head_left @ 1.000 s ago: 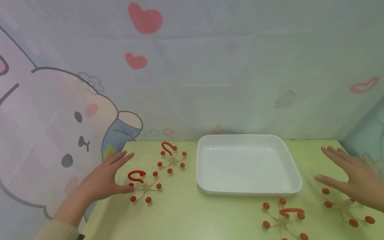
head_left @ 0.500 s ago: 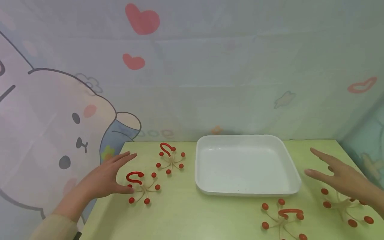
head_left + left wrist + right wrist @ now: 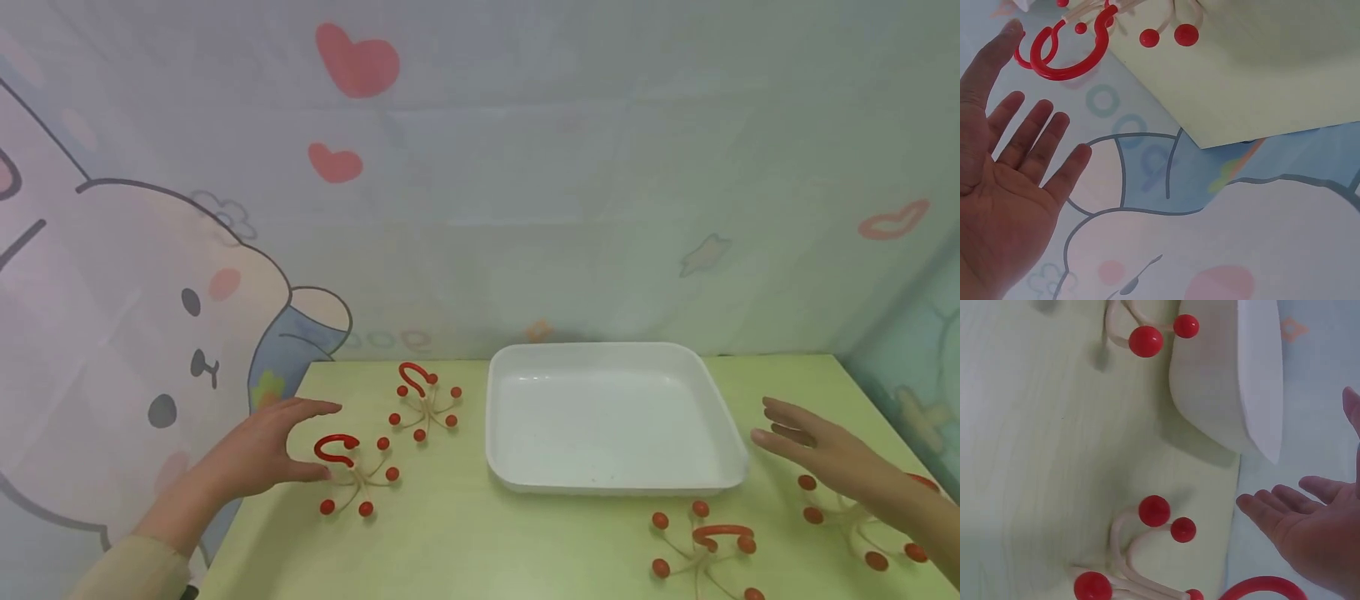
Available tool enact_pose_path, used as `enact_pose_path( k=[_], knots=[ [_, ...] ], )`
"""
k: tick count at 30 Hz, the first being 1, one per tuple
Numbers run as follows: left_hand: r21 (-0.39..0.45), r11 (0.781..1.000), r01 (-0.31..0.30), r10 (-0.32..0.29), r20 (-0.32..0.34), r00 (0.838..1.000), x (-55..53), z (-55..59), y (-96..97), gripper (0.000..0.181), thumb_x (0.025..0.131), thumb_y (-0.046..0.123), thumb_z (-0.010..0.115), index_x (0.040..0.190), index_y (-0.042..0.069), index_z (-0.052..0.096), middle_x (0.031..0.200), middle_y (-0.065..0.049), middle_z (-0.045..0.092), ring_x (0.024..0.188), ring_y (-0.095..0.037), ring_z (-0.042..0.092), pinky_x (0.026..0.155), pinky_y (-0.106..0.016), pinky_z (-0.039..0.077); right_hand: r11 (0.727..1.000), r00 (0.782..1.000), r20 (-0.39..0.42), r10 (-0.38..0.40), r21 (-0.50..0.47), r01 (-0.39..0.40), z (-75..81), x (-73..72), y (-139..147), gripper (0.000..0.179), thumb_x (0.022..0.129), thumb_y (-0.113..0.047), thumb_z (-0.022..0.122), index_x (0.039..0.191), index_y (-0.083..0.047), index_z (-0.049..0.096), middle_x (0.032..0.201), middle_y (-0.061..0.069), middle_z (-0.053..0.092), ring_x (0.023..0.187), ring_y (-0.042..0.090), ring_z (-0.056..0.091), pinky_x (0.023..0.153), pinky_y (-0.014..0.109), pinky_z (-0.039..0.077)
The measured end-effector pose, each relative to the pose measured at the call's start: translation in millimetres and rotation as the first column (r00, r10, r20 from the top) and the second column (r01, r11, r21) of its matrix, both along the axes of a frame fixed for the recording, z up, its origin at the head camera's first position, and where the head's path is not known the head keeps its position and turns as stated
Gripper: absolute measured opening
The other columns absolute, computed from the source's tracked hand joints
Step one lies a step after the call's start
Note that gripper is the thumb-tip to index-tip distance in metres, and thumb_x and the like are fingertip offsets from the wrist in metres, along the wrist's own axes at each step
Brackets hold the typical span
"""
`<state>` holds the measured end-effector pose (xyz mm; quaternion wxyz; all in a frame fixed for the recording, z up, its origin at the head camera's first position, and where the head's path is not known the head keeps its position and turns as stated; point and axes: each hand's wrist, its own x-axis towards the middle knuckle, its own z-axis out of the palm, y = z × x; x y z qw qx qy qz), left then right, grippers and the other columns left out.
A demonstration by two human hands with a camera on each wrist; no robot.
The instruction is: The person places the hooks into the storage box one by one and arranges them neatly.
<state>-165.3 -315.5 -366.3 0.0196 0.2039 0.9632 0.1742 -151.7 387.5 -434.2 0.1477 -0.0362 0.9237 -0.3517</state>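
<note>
- Left hand [image 3: 251, 450]: fingers spread, grasping nothing, near the left massager [image 3: 358, 475], lower left of frame.
- Right hand [image 3: 828, 450]: relaxed, free, near the right massager [image 3: 857, 513], lower right.
- Backdrop lettering [image 3: 382, 333], centre left: illegible.

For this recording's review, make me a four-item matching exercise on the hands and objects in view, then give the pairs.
1. Tray
2. Left hand
3. Right hand
4. Hooked tool nearest the left hand

A. Right of the tray in the head view
B. White and empty
C. Cream prongs, red balls
D. Spans the table's left edge in the head view

Pairs: 1-B, 2-D, 3-A, 4-C
</note>
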Motion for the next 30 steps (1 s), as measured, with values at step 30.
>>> enact_pose_path(
  k=[30],
  knots=[
    [0.286,0.958,-0.001,0.031,-0.099,0.995,-10.2,-36.7,1.7,0.024,0.086,0.008,0.090,0.107,0.011,0.080,0.102,0.003,0.079,0.094,-0.019,0.077,0.086,-0.040,0.066,0.971,0.980,0.198,-0.029,-0.228,0.075,-32.7,-7.5,9.4,0.086,0.115,-0.049,0.044,0.164,0.014,0.013,0.166,0.042,0.019,0.143,0.054,0.049,0.108,0.057,0.055]
  ],
)
